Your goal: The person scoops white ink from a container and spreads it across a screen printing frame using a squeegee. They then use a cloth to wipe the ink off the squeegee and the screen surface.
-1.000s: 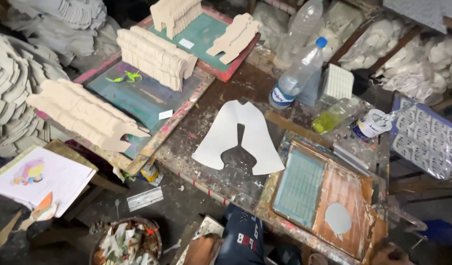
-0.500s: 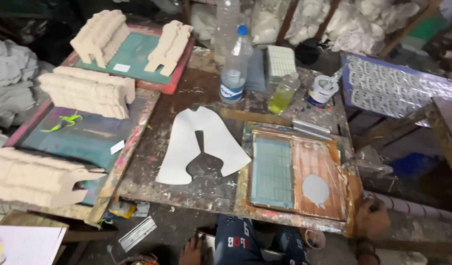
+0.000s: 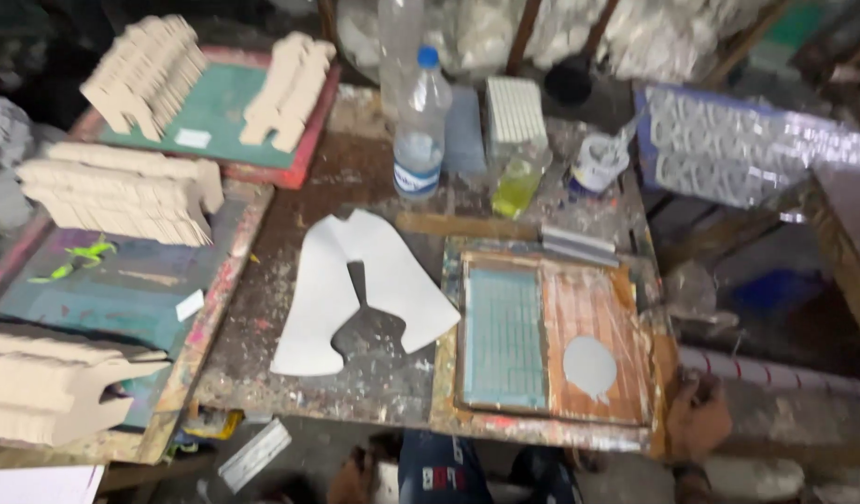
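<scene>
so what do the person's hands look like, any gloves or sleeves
Both hands are bare, no gloves. The right hand shows at the screen frame's corner, blurred, with no sleeve visible at the wrist. The left hand is mostly cut off at the bottom edge, too blurred for detail.

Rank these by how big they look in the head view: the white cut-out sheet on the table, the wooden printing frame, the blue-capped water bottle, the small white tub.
1. Wooden printing frame
2. White cut-out sheet, somewhat smaller
3. Water bottle
4. Small white tub

The bottle and tub sit farther from the camera, so both may look smaller than they are.
</scene>
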